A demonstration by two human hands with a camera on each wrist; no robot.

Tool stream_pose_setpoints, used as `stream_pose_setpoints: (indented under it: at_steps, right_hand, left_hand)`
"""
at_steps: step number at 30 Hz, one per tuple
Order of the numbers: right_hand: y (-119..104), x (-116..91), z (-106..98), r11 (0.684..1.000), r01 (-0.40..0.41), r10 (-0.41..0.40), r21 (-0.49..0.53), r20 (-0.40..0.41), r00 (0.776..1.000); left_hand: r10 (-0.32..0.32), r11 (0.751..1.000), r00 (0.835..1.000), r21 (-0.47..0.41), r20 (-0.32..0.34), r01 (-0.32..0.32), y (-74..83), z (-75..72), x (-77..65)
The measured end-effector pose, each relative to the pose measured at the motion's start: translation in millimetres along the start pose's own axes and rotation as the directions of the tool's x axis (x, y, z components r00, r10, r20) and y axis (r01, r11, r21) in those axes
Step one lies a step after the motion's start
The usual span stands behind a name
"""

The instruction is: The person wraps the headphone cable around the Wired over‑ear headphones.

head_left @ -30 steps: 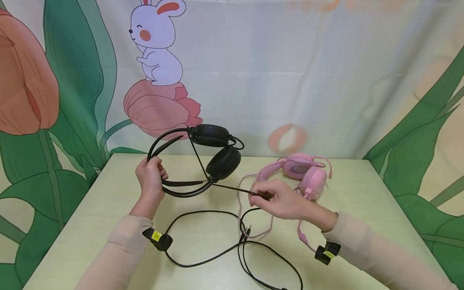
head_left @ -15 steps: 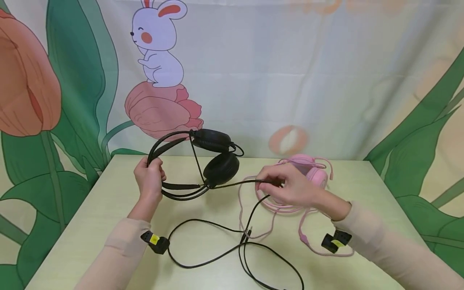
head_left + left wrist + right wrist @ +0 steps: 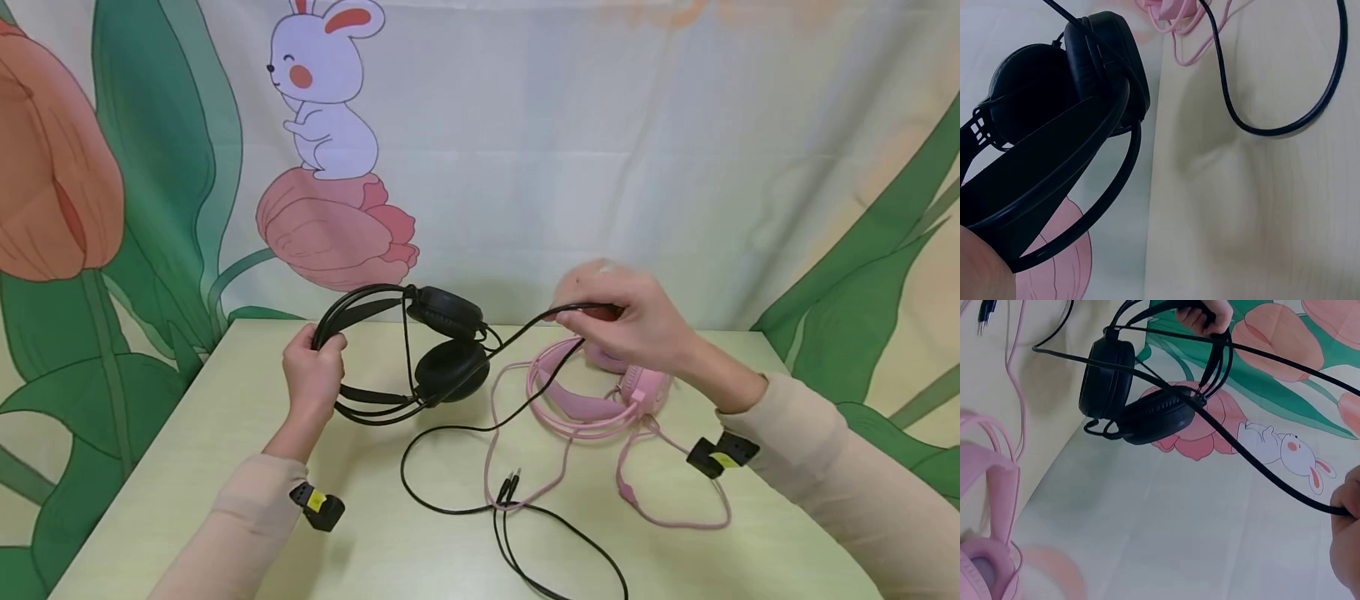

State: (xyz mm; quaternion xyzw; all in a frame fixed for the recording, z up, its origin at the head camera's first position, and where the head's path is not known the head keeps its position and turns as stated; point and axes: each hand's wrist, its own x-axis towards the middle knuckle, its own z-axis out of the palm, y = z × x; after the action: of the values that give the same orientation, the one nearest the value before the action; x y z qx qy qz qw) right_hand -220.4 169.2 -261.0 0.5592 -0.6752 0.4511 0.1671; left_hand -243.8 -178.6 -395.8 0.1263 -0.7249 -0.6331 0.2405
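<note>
In the head view my left hand [image 3: 313, 367] grips the headband of a pair of black headphones [image 3: 453, 372], which it holds up off the table with the ear cups pointing right. My right hand [image 3: 633, 321], raised at the right, pinches the black cable [image 3: 525, 331] that runs from the headphones. Beyond that hand the cable drops back to the table in loops, and its two plugs [image 3: 510, 483] lie near the middle. The left wrist view shows the headband and the padded ear cups [image 3: 1107, 69] close up. The right wrist view shows the cable stretched between both hands.
Pink headphones [image 3: 581, 404] lie on the pale table [image 3: 225, 417] below my right hand. Their pink cord [image 3: 675, 525] loops to the right, and another pink loop crosses the black cable. A printed curtain [image 3: 487, 167] hangs behind the table's back edge.
My right hand has moved up and to the right, drawing the black cable with it; the left cable loop has shrunk. The black headphones have turned slightly and lowered in my left hand.
</note>
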Motion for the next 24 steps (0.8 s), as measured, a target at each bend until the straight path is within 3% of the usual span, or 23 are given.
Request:
stream_pose_setpoints:
  at_steps: [4, 7, 11, 18, 21, 24]
  right_hand:
    - [5.7, 2.6, -5.3, 0.988, 0.052, -0.065, -0.147, -0.080, 0.995]
    - [10.8, 2.2, -9.3, 0.948, 0.059, -0.108, -0.312, -0.141, 0.984]
    - [17.1, 1.9, -13.3, 0.866, 0.042, -0.149, -0.499, -0.176, 0.973]
    - [29.1, 2.2, -24.1, 0.668, 0.000, -0.160, -0.744, -0.143, 0.977]
    - [33.6, 2.7, -27.9, 0.612, -0.015, -0.141, -0.791, -0.128, 0.982]
    - [37.4, 3.8, -28.8, 0.586, -0.028, -0.127, -0.810, -0.126, 0.984]
  left_hand:
    - [0.043, 0.998, 0.999, 0.039, 0.014, -0.044, 2.6, 0.4, -1.8]
    - [0.065, 0.994, 0.997, 0.082, 0.043, -0.068, 5.1, -0.5, -3.6]
    - [0.083, 0.986, 0.992, 0.138, 0.094, -0.095, 8.5, -2.1, -6.3]
    - [0.128, 0.967, 0.973, 0.194, 0.193, -0.166, 14.6, -4.3, -10.1]
    - [0.126, 0.966, 0.961, 0.189, 0.248, -0.176, 16.8, -5.6, -11.3]
    - [0.106, 0.976, 0.943, 0.147, 0.316, -0.159, 17.9, -6.7, -12.2]
